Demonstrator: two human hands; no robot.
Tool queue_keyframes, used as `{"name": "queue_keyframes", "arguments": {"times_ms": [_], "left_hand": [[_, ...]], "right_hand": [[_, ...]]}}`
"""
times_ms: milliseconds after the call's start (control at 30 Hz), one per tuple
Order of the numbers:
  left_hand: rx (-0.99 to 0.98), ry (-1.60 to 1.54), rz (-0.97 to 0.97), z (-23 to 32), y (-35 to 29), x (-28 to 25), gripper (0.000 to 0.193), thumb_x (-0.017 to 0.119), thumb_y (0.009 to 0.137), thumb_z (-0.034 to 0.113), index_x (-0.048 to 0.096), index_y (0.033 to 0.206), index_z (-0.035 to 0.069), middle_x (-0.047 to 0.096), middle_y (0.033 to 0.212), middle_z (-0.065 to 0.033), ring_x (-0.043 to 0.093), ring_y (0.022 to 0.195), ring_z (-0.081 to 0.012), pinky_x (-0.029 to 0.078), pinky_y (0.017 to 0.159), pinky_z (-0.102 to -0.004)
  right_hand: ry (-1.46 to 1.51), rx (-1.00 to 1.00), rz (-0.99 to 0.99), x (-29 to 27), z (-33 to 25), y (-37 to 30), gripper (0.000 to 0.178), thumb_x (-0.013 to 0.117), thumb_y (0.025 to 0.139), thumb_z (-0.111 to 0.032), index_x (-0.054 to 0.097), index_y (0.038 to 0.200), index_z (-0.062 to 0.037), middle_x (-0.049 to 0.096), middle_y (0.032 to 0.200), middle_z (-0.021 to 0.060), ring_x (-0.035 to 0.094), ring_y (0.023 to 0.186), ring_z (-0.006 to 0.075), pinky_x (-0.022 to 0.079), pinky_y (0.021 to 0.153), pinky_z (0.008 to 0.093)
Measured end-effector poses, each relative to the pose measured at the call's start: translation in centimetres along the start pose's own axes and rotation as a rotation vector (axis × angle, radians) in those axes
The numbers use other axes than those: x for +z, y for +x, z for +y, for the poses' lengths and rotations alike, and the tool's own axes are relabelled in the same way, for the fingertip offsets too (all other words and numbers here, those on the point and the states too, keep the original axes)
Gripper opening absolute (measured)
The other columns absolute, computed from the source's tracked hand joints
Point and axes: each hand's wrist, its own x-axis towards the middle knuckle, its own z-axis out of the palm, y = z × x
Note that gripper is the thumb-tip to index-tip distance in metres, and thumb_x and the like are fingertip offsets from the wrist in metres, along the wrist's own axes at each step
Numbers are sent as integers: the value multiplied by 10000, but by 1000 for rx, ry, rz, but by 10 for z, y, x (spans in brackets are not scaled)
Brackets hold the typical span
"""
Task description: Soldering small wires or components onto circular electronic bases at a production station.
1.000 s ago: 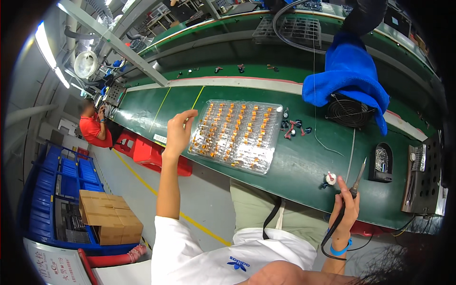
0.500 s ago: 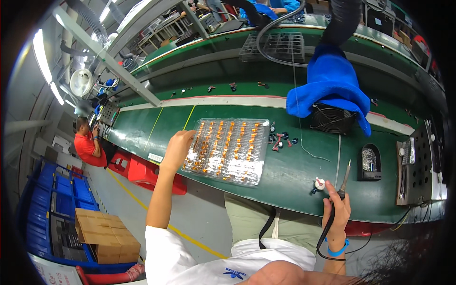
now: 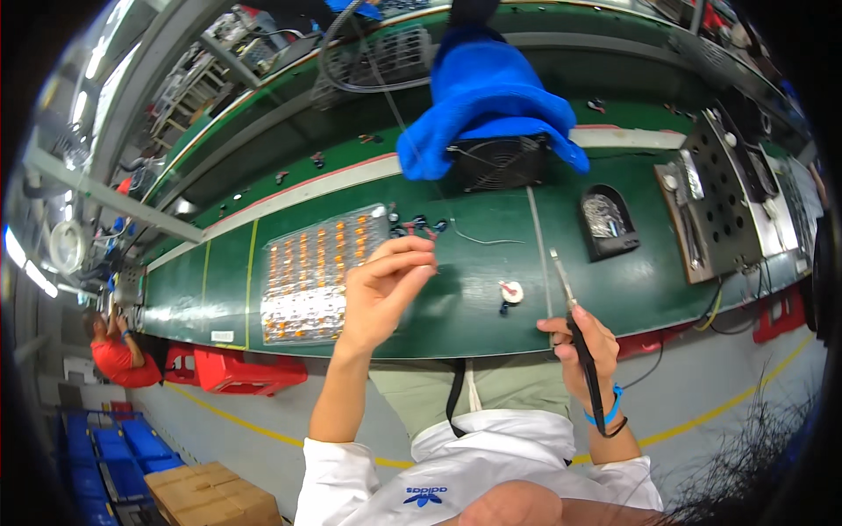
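My left hand is raised at the near right side of the clear plastic tray. Its fingers stretch rightward, the thumb a little apart from them, and no object shows between them. Rows of small orange pieces fill the tray. Just past my left fingertips lies a cluster of small dark parts with red bits. My right hand is closed around a soldering iron, its tip pointing up and away. A small round white part with red and dark bits lies left of the iron.
A black fan under a blue cloth hood stands at the far edge of the green bench. To the right are a black bin and a perforated metal box. A person in red sits far left.
My left hand has left the tray's left edge and moved right, across to its other side. My right hand keeps the soldering iron. The whole view has shifted and turned.
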Motion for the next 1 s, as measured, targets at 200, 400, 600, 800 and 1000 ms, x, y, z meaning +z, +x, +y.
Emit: {"name": "queue_keyframes", "arguments": {"times_ms": [200, 400, 600, 800, 1000], "left_hand": [[-70, -126, -109, -27, 15, 51, 168, 703, 933, -98, 731, 1097, -76, 667, 1217, -150, 685, 1066, -191, 590, 950, -306], [-64, -86, -121, -42, 14, 65, 161, 716, 925, -93, 735, 1082, -59, 675, 1197, -130, 688, 1071, -185, 587, 958, -305], [-84, 15, -192, -43, 7, 71, 149, 697, 913, -131, 713, 1051, -78, 671, 1146, -153, 708, 1096, -247, 607, 946, -339], [-43, 86, -191, -44, 5, 72, 141, 694, 899, -145, 711, 1025, -86, 672, 1136, -157, 713, 1079, -246, 616, 936, -338], [-56, 50, -151, -44, 4, 73, 138, 724, 891, -91, 740, 1023, -55, 714, 1117, -128, 727, 1024, -197, 600, 929, -305]], "right_hand": [[-144, 60, 0, -20, -18, -11, 565, 721, 984, -415, 652, 1252, 77, 683, 803, 127, 632, 637, 257, 530, 606, 349], [-183, 99, -29, -21, -22, -13, 397, 806, 912, -221, 683, 1135, 83, 698, 877, 169, 695, 752, 313, 560, 656, 367], [-200, 113, -44, -15, -22, -9, 373, 863, 768, -27, 681, 1080, 64, 711, 893, 182, 726, 806, 343, 596, 717, 375], [-221, 117, -87, -12, -24, -8, 404, 878, 729, -8, 690, 1083, 44, 716, 899, 173, 724, 802, 337, 598, 712, 379], [-238, 130, -106, -12, -24, -6, 417, 889, 718, -18, 696, 1083, 36, 715, 897, 169, 719, 785, 332, 593, 694, 375]]}}
